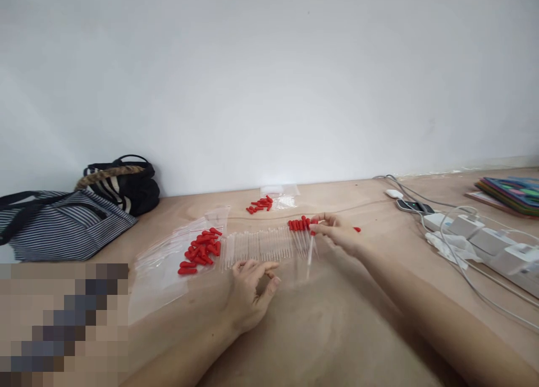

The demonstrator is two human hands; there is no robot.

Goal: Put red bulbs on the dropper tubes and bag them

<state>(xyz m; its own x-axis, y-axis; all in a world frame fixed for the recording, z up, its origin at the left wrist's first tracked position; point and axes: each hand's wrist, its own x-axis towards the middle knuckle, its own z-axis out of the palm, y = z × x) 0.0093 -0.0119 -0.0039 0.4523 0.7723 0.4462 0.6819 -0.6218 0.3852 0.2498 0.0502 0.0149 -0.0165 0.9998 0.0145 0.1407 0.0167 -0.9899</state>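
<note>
Dropper (310, 251), any markings seemingly illegible

Plain white wall (269, 83), softly lit, behind light-brown tabletop (328, 331)

I watch through one camera at head height, facing forward and angled down across the tabletop (345, 201), with the white wall (269, 83) filling the upper half. The left hand (255, 288) and right hand (334, 232) sit fairly near, below centre; the wide view spans striped bag (67, 230) to power strip (526, 279).
</note>
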